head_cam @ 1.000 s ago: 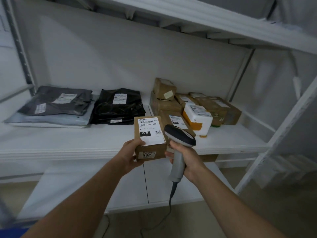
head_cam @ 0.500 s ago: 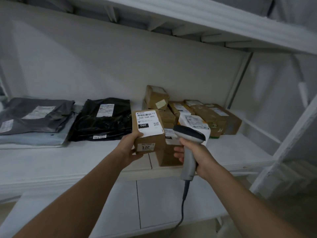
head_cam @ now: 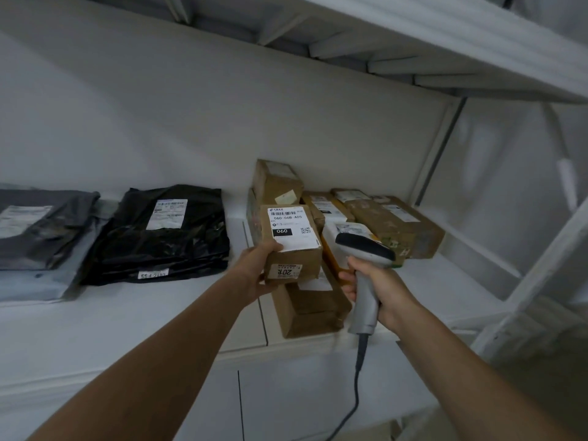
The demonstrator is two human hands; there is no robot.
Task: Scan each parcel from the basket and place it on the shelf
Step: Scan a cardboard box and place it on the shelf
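While the left hand [head_cam: 259, 268] grips a brown parcel [head_cam: 294, 246] by its left side above the white shelf [head_cam: 152, 316], the right hand [head_cam: 378, 286] holds the grey scanner [head_cam: 364, 275] by its handle, just beside the parcel.

One scanner [head_cam: 366, 249], at least three plastic mailer bags [head_cam: 165, 243], and roughly nine boxed parcels [head_cam: 296, 261], some partly hidden

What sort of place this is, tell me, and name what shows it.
Probably a parcel depot or pickup-point storeroom. White shelving holds labelled cardboard boxes and black mailer bags, the left hand holds a labelled parcel, and the right hand grips a corded barcode scanner.
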